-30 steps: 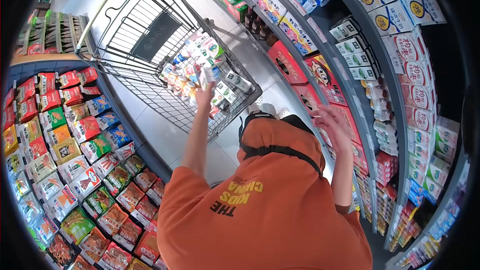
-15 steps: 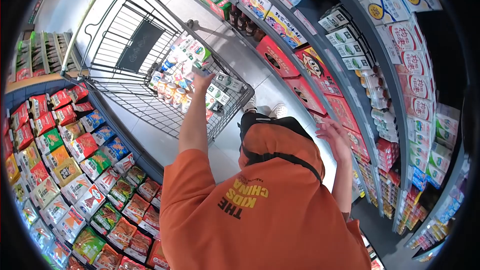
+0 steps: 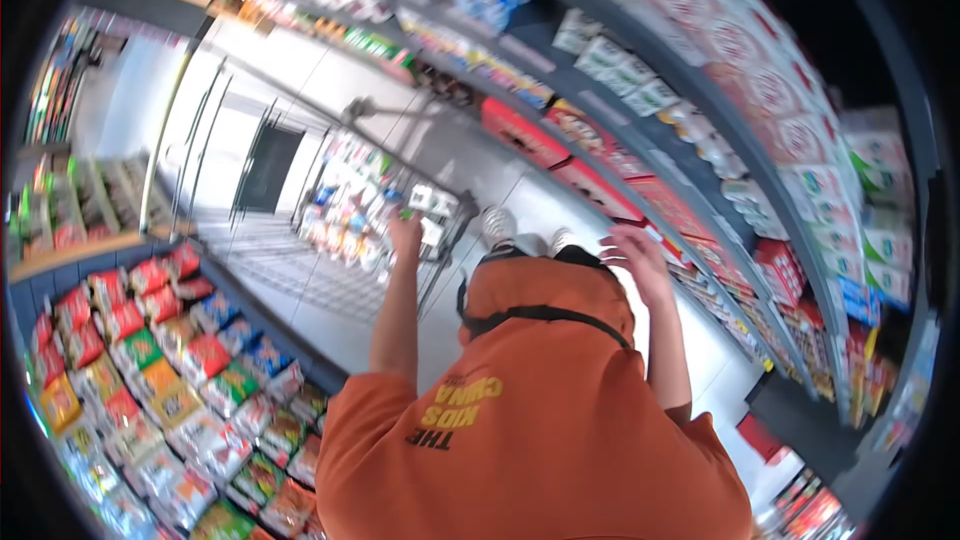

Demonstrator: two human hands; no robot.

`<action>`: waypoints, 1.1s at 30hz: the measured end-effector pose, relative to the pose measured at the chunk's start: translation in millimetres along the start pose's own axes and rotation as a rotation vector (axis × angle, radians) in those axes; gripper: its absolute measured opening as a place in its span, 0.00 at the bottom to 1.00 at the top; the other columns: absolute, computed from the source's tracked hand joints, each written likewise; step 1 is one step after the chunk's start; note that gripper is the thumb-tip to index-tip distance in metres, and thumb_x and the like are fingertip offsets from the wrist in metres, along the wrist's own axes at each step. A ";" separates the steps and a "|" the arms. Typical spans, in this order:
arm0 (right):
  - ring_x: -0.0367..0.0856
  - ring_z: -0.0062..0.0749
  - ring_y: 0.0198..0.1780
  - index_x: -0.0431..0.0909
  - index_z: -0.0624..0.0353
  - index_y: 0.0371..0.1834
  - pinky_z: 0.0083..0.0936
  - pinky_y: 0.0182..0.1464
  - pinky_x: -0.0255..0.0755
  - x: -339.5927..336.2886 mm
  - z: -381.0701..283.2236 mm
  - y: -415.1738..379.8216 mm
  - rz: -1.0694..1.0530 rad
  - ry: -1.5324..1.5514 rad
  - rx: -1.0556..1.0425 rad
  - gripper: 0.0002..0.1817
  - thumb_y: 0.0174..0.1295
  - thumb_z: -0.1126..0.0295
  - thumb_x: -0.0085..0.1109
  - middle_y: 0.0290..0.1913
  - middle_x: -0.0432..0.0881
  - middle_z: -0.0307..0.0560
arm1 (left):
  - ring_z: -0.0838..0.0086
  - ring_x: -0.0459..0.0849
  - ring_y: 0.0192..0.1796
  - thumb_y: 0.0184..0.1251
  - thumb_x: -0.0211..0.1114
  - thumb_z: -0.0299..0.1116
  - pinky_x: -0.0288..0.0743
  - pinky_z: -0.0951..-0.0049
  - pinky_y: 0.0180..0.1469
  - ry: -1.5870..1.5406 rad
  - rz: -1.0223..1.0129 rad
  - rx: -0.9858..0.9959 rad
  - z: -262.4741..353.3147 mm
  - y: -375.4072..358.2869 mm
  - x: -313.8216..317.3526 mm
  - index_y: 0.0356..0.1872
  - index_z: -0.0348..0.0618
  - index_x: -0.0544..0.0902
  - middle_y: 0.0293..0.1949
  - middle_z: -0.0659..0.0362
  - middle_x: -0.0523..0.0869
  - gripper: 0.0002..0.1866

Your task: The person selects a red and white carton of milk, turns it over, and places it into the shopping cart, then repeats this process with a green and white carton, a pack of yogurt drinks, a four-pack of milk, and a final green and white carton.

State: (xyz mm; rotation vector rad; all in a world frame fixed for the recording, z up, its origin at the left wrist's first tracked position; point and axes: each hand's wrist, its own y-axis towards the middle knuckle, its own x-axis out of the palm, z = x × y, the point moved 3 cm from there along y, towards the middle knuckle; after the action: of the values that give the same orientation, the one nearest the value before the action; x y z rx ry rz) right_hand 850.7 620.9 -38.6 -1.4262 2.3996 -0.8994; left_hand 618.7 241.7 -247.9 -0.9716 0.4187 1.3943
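Observation:
My left hand (image 3: 404,232) reaches over the near end of a wire shopping cart (image 3: 215,230), among the goods inside it. Motion blur smears its fingers, so whether it grips anything cannot be made out. Close to it are white packs (image 3: 433,202) with dark green marks and a blurred heap of white, orange-capped goods (image 3: 343,205). My right hand (image 3: 640,262) hangs in the air beside the shelf, its fingers loosely spread and nothing seen in it.
On the right runs a long shelf unit (image 3: 590,130) with red boxes (image 3: 520,132) and white cartons. A bin of bagged snacks (image 3: 165,380) lies at the left. My shoes (image 3: 497,226) stand on the pale floor beside the cart.
The whole view has swung and become blurred, with the cart and shelves shifted in it. My left hand appears lower in the view, still at the cart's goods. My right hand stays raised and spread.

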 end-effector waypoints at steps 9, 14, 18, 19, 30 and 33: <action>0.83 0.27 0.43 0.76 0.62 0.54 0.23 0.45 0.76 -50.4 -9.5 -11.1 0.004 0.069 -0.148 0.14 0.69 0.68 0.56 0.44 0.84 0.46 | 0.64 0.76 0.48 0.63 0.63 0.25 0.70 0.65 0.55 -0.331 0.323 0.762 298.1 -121.5 -74.1 0.51 0.35 0.77 0.48 0.52 0.77 0.15; 0.83 0.27 0.44 0.76 0.66 0.53 0.23 0.47 0.76 -91.1 -27.1 -50.2 0.127 0.158 -0.205 0.13 0.68 0.72 0.55 0.44 0.84 0.46 | 0.61 0.80 0.51 0.55 0.71 0.23 0.71 0.66 0.56 -0.600 0.017 1.270 470.6 -265.0 -67.2 0.47 0.38 0.80 0.48 0.53 0.81 0.17; 0.81 0.22 0.43 0.77 0.66 0.50 0.20 0.48 0.75 -138.8 -81.6 -114.7 0.342 0.131 -0.576 0.11 0.66 0.78 0.57 0.40 0.84 0.43 | 0.63 0.81 0.52 0.53 0.74 0.26 0.73 0.68 0.56 -0.774 -0.289 1.513 556.4 -357.2 -31.4 0.49 0.38 0.81 0.50 0.52 0.82 0.21; 0.80 0.21 0.41 0.77 0.66 0.49 0.20 0.47 0.75 -155.3 -96.7 -132.5 0.423 0.115 -0.677 0.10 0.67 0.78 0.56 0.40 0.84 0.43 | 0.55 0.80 0.52 0.52 0.75 0.28 0.75 0.63 0.55 -0.760 -0.311 1.564 573.6 -374.0 -19.7 0.50 0.36 0.79 0.50 0.49 0.80 0.23; 0.80 0.22 0.41 0.77 0.66 0.49 0.20 0.47 0.75 -233.8 -88.9 -203.2 0.598 0.255 -0.790 0.09 0.68 0.77 0.55 0.41 0.84 0.46 | 0.57 0.85 0.45 0.50 0.77 0.42 0.77 0.63 0.52 -0.393 -0.762 1.377 673.8 -427.3 39.5 0.51 0.35 0.77 0.42 0.47 0.87 0.31; 0.81 0.22 0.41 0.77 0.67 0.49 0.19 0.46 0.75 -238.7 -81.4 -200.6 0.589 0.287 -0.781 0.09 0.68 0.77 0.56 0.41 0.85 0.47 | 0.63 0.87 0.43 0.52 0.77 0.39 0.79 0.67 0.47 -0.399 -0.725 1.392 676.4 -422.0 44.8 0.51 0.34 0.77 0.41 0.48 0.87 0.28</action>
State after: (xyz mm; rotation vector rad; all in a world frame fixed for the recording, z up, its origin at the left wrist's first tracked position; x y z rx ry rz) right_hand 1079.9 786.7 115.7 -0.6453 3.3106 0.0025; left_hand 830.5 838.1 239.0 0.3151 0.5203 0.3587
